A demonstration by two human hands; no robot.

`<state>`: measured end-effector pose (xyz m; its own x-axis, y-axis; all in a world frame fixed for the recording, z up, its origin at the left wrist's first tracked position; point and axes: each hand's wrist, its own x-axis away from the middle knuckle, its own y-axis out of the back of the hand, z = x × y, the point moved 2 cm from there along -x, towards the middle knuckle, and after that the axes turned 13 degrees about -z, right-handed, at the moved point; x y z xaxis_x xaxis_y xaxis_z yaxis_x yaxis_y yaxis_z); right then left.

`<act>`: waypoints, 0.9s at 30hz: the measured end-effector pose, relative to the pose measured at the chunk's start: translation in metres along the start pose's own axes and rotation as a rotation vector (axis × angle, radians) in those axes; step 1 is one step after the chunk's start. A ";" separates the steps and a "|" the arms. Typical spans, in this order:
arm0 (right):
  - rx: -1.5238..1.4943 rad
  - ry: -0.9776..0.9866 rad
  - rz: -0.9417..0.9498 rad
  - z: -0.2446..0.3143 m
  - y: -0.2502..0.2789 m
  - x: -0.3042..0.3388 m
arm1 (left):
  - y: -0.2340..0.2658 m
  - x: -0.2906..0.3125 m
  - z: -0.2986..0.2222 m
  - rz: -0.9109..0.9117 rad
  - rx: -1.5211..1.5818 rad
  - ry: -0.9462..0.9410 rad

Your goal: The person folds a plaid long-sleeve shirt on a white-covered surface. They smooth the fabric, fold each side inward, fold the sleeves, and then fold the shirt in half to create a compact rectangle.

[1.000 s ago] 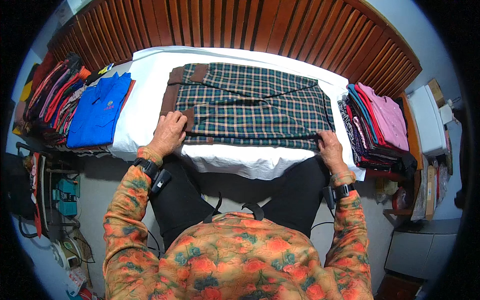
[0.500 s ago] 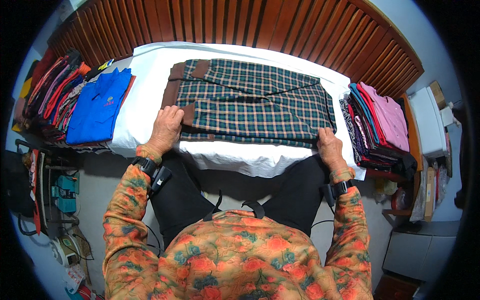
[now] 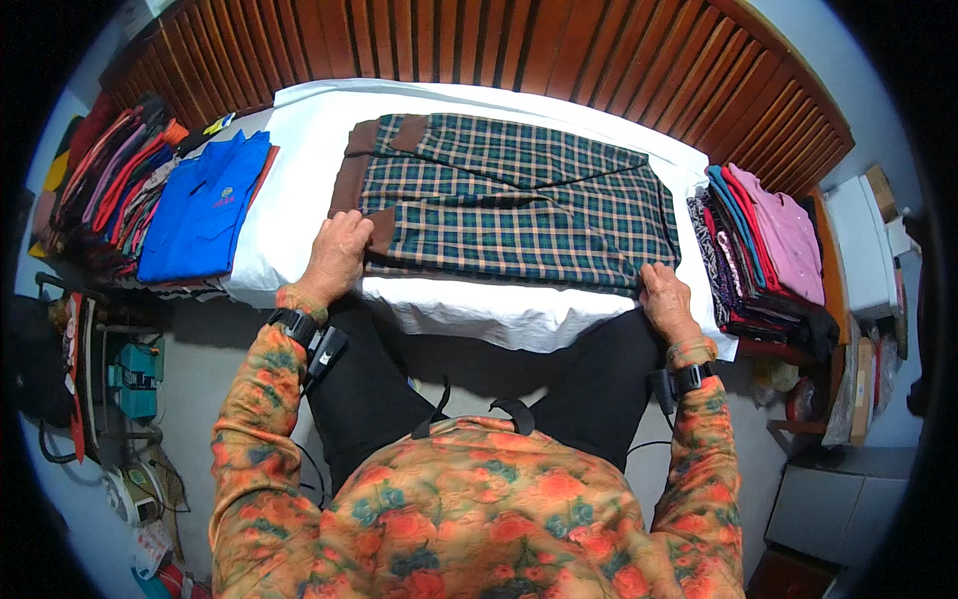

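Observation:
A green plaid shirt [image 3: 519,200] with brown collar and cuffs lies folded lengthwise on a white padded table [image 3: 499,309]. My left hand [image 3: 334,255] presses flat on the shirt's near left end, beside a brown cuff. My right hand [image 3: 667,299] grips the near right corner of the shirt at the table's front edge. Both arms wear orange floral sleeves, and each wrist carries a black band.
A blue shirt [image 3: 205,205] lies on a pile of garments at the left. A stack of folded clothes [image 3: 763,245], pink on top, stands at the right. Brown wooden slats [image 3: 519,50] run behind the table. Boxes [image 3: 858,240] sit at the far right.
The view has shifted slightly. My left hand has slid a little along the shirt's near left edge. My right hand stays at the right corner.

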<state>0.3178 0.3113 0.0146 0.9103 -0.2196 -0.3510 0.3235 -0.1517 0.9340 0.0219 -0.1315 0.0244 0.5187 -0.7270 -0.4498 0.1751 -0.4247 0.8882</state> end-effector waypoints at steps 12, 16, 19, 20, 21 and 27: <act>-0.079 0.061 -0.067 0.018 0.022 -0.028 | 0.008 -0.018 -0.009 -0.044 0.094 0.072; -0.154 0.076 0.058 0.045 0.012 -0.040 | 0.002 -0.029 -0.017 0.010 0.084 0.178; -0.168 0.033 0.196 0.058 0.003 -0.039 | 0.004 -0.026 -0.002 -0.083 -0.006 0.299; -0.159 0.012 0.224 0.060 0.001 -0.037 | 0.004 -0.023 0.005 -0.027 -0.001 0.362; -0.177 0.027 0.185 0.062 0.001 -0.037 | 0.003 -0.020 0.012 0.028 0.006 0.423; -0.140 0.128 0.143 0.077 0.006 -0.050 | -0.004 -0.017 0.009 0.059 -0.018 0.441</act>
<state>0.2540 0.2468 0.0328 0.9720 -0.1039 -0.2110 0.2130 0.0091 0.9770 0.0047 -0.1227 0.0278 0.8348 -0.4485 -0.3193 0.1470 -0.3774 0.9143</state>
